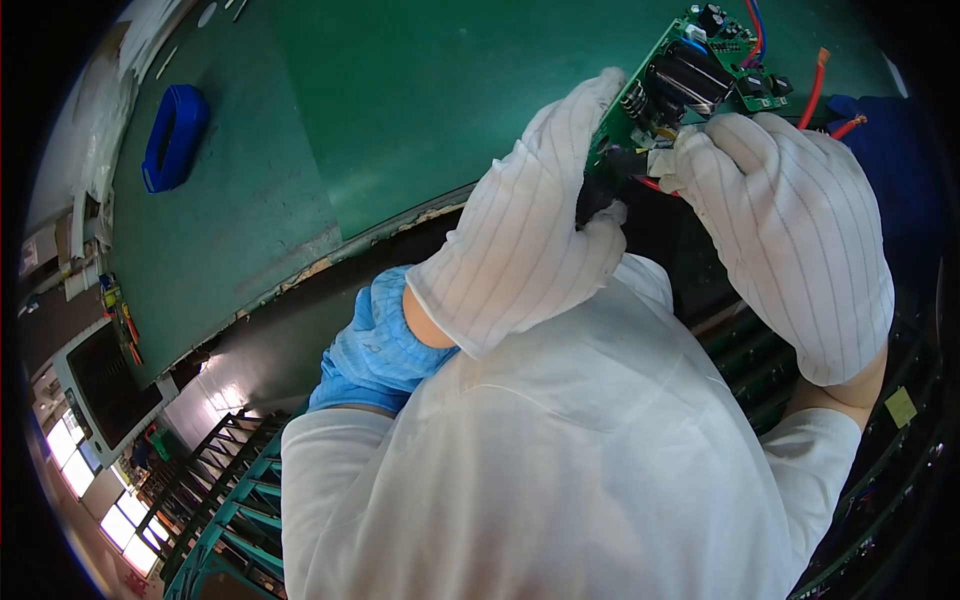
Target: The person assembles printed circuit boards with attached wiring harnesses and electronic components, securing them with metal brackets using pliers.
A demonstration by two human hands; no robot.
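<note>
A green circuit board (715, 70) with black components and red wires is held up above the green table edge. My left hand (535, 220), in a white striped glove, grips the board's left edge, its thumb on a black part at the board's lower edge. My right hand (790, 230), gloved the same way, pinches the lower edge of the board near a white connector, fingers curled tight. Red wires (815, 90) trail from the board to the right.
The green mat (400, 90) covers the table, its front edge worn. A blue tape holder (175, 135) lies at the left. A blue cloth (375, 345) sits at my lap. Green racks (235, 500) stand at the lower left, more boards in racks at the right.
</note>
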